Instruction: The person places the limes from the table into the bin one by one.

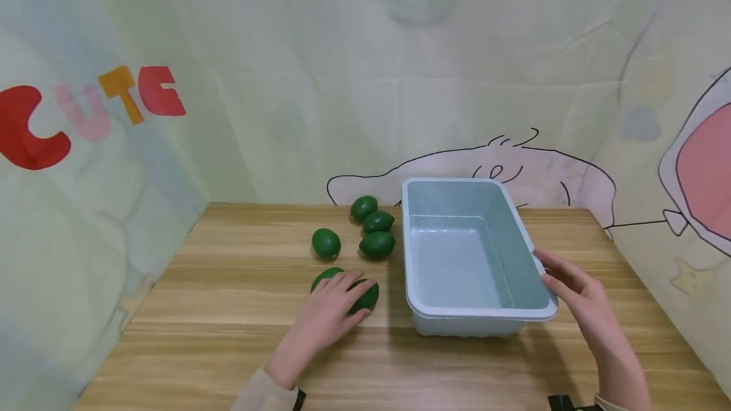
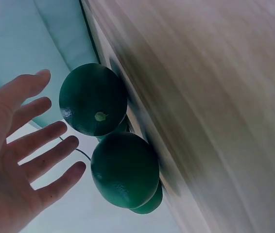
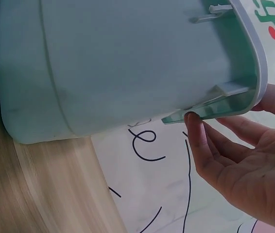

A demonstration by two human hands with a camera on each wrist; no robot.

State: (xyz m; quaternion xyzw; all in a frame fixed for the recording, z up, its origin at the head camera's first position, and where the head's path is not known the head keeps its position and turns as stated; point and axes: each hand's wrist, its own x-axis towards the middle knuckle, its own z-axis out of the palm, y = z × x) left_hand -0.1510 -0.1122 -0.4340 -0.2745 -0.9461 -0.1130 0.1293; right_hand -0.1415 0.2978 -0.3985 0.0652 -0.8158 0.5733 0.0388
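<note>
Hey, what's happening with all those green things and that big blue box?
A person is using both hands at a wooden table. The left hand reaches over two green fruits, its fingers spread and not closed around either one. The right hand holds the rim of the pale blue tub on its right side. Four more fruits lie farther back, left of the tub. All six are outside it right now.

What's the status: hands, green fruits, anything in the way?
Left hand open over two green fruits. Right hand gripping pale blue tub at its rim. Four more fruits farther back. Nothing visible between fruits and tub.
</note>
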